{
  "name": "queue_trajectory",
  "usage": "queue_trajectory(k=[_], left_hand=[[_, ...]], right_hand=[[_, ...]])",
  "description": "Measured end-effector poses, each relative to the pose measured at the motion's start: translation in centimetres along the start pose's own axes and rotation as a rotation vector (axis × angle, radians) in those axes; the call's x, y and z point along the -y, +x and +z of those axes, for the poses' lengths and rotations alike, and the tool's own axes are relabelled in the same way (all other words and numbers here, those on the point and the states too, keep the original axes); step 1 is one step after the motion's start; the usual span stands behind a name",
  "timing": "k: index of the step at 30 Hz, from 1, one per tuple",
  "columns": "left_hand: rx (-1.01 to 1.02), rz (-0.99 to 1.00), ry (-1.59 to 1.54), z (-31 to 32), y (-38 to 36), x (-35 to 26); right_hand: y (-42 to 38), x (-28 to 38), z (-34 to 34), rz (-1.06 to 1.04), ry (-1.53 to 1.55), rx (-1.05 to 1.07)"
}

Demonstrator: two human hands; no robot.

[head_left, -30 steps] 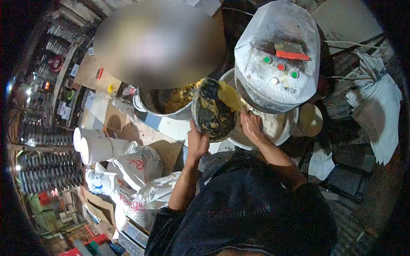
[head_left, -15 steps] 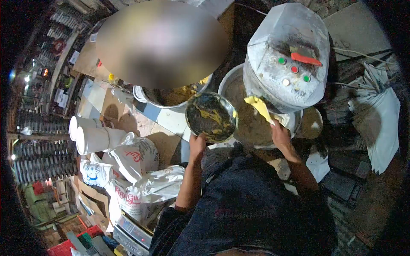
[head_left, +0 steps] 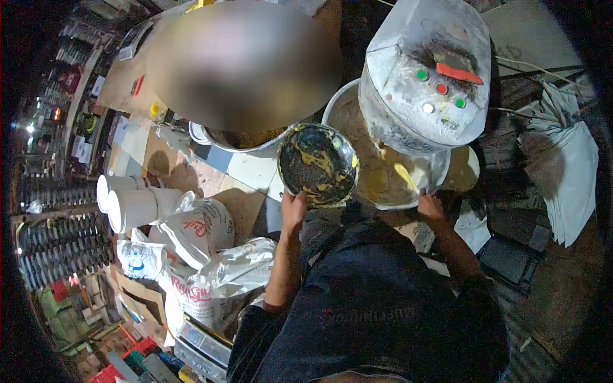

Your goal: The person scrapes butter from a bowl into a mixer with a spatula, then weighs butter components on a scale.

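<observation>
The left hand [head_left: 294,210] grasps the near rim of a dark pan [head_left: 318,167] at the centre of the frame, its inside turned up to the camera and streaked with yellow residue. The right hand [head_left: 431,207], right of centre, is closed around the near end of a yellow-looking scraper [head_left: 404,175], which points up and left over the large mixing bowl [head_left: 345,121]. Whether its tip touches what lies in the bowl, I cannot tell.

For clean work, the pan's rim is best held firmly, since one hand alone carries it and a heavy far side could make it dip. Streaks cling across the base and up the far right wall, so long strokes following the curve should lift more than short dabs. A flat blade edge, wiped off inside the bowl, would spare the floor from drips; holding the pan close to the bowl's edge shortens the way between them.

The machine [head_left: 424,76], with its coloured buttons at the upper right, overhangs the bowl, and whether anything turns beneath it is hidden. Fingers and scraper are safer near the front of the bowl, clear of that overhang. The pot [head_left: 255,150] just beyond the pan, at upper centre, also calls for care against knocking.
</observation>
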State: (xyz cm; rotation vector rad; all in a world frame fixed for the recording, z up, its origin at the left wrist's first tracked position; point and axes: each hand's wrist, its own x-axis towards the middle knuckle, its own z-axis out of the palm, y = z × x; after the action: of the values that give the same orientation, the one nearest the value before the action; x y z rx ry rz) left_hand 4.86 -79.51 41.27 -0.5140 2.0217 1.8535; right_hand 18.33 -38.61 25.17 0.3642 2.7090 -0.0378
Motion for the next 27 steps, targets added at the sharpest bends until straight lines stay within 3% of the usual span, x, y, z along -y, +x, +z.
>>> queue_trajectory(k=[3, 5, 7, 9, 11, 15, 17, 19, 21, 23, 25, 27], left_hand=[[-0.069, -0.010, 0.032, 0.1, 0.0, 0.0], [-0.059, 0.228, -0.080, -1.0, 2.7, 4.0], [-0.056, 0.186, -0.055, -1.6, 2.4, 2.7], [-0.046, 0.135, -0.020, -1.9, 1.5, 1.3], [-0.103, 0.005, -0.028, -1.7, 0.9, 0.0], [-0.125, 0.017, -0.007, -2.0, 1.1, 0.1], [-0.122, 0.244, 0.035, -1.6, 0.6, -0.4], [-0.086, 0.241, 0.033, -1.4, 0.9, -0.1], [-0.037, 0.241, 0.038, -1.0, 0.9, -0.5], [-0.007, 0.379, 0.124, -0.1, 0.1, -1.9], [0.039, 0.374, 0.100, 0.6, -0.5, -3.6], [0.050, 0.444, 0.019, 1.3, -1.0, -4.5]], right_hand=[[-1.9, -3.2, 2.8, -0.242, 0.024, -0.198], [-2.1, -5.6, 4.4, -0.403, 0.045, -0.342], [-1.3, -4.7, 3.0, -0.496, 0.053, -0.425], [-3.0, 0.3, -3.1, -0.198, -0.225, -0.058], [-2.4, 1.9, -3.5, -0.162, -0.139, -0.065], [0.3, 4.6, -4.7, -0.045, 0.177, -0.072], [-1.3, 9.9, -12.9, -0.123, 0.313, -0.052], [-0.5, 12.4, -16.2, -0.256, 0.748, -0.033], [1.4, 14.2, -17.0, -0.410, 0.732, -0.147], [2.3, 16.3, -19.1, -0.387, 0.733, -0.243], [1.2, 18.8, -22.7, -0.371, 0.728, -0.344], [-1.4, 20.7, -26.7, -0.289, 0.841, 0.021]])
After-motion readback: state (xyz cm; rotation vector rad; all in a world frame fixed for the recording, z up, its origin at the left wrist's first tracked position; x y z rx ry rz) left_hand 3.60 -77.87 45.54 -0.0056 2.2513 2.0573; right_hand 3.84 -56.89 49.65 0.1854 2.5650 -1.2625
